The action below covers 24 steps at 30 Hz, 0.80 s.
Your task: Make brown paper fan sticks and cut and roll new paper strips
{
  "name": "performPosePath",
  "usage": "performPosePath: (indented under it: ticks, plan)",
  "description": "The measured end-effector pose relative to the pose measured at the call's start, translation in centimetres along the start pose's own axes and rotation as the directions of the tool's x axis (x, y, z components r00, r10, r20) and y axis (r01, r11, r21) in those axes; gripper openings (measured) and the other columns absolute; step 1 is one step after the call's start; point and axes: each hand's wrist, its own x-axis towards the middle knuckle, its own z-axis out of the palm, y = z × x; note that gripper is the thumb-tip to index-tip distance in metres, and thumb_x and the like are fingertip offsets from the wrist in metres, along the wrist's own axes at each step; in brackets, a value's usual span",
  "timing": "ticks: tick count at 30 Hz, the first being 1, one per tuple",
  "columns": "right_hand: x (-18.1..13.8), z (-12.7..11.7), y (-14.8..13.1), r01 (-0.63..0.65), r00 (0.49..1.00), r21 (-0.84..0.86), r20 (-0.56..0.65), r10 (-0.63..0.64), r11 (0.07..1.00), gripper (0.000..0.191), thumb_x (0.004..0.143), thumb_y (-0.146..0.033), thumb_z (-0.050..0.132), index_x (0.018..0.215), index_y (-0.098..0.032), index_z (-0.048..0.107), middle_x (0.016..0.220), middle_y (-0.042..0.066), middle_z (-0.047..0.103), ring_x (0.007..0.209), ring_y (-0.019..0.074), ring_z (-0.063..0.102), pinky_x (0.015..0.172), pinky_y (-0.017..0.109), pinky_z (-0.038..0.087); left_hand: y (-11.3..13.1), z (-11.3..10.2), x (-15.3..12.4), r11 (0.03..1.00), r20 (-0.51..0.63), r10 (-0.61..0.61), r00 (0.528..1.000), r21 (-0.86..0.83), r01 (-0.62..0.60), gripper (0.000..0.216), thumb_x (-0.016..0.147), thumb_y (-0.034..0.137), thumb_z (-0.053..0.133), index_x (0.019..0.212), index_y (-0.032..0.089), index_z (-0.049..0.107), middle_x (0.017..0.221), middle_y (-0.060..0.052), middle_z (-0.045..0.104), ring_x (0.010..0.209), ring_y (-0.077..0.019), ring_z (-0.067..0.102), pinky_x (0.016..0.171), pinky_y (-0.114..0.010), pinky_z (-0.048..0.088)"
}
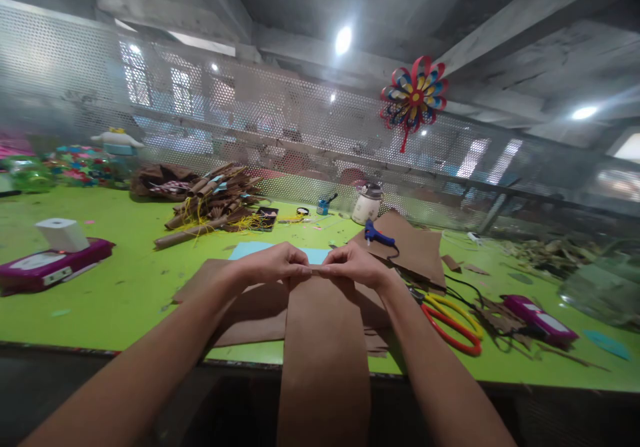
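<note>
A long strip of brown paper (325, 340) hangs from the table toward me, over the front edge. My left hand (283, 263) pinches its far end near the left corner. Close beside it, my right hand (353, 265) pinches the same end at the right corner. That end looks narrowly folded between the fingertips. More brown paper sheets (255, 317) lie under the strip, and a light blue sheet (250, 249) shows behind my hands.
Scissors with red and yellow handles (453, 323) lie right of my right forearm. A blue glue gun (379, 235) rests on brown paper behind. Rolled brown paper pieces (215, 200) are piled back left. Purple power strips (55, 265) sit left and right.
</note>
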Motion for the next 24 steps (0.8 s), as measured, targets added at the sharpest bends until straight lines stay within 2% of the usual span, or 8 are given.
performPosePath:
  ticks: [9, 12, 19, 24]
  plan:
    - [0.2, 0.3, -0.1, 0.04, 0.999, -0.077, -0.029, -0.042, 0.996, 0.033, 0.076, -0.045, 0.063, 0.07, -0.012, 0.065, 0.056, -0.002, 0.053, 0.051, 0.0072, 0.041, 0.048, 0.021, 0.031, -0.4, 0.0, 0.1, 0.999, -0.026, -0.014, 1.0, -0.051, 0.013, 0.034, 0.078, 0.048, 0.057, 0.068, 0.015, 0.058, 0.055, 0.002, 0.052, 0.053, -0.0097, 0.044, 0.053, -0.022, 0.033]
    - [0.2, 0.4, -0.3, 0.037, 0.998, -0.098, -0.04, -0.041, 0.994, 0.03, 0.076, -0.042, 0.063, 0.07, -0.012, 0.066, 0.057, -0.001, 0.054, 0.052, 0.0078, 0.042, 0.05, 0.021, 0.032, -0.7, 0.2, 0.3, 0.993, 0.005, -0.037, 0.999, -0.116, 0.038, 0.033, 0.078, 0.048, 0.057, 0.07, 0.016, 0.059, 0.056, 0.002, 0.054, 0.053, -0.0106, 0.046, 0.054, -0.023, 0.034]
    - [0.3, 1.0, -1.0, 0.052, 0.997, -0.106, -0.051, -0.058, 0.993, 0.024, 0.075, -0.035, 0.064, 0.074, -0.012, 0.068, 0.064, 0.001, 0.06, 0.06, 0.01, 0.048, 0.057, 0.023, 0.037, -0.4, 0.5, 0.3, 0.992, 0.009, -0.012, 1.0, -0.127, 0.013, 0.049, 0.08, 0.058, 0.052, 0.055, 0.017, 0.043, 0.05, 0.005, 0.033, 0.048, -0.0083, 0.026, 0.05, -0.026, 0.019]
    - [-0.1, -0.4, 0.0, 0.05, 0.999, -0.053, 0.006, -0.05, 0.997, 0.029, 0.077, -0.041, 0.063, 0.074, -0.013, 0.068, 0.063, 0.0, 0.058, 0.058, 0.0089, 0.045, 0.055, 0.022, 0.035, -0.2, 0.2, 0.2, 0.998, -0.002, -0.036, 0.999, -0.057, 0.035, 0.045, 0.078, 0.055, 0.054, 0.057, 0.016, 0.051, 0.052, 0.004, 0.041, 0.05, -0.009, 0.031, 0.051, -0.026, 0.021]
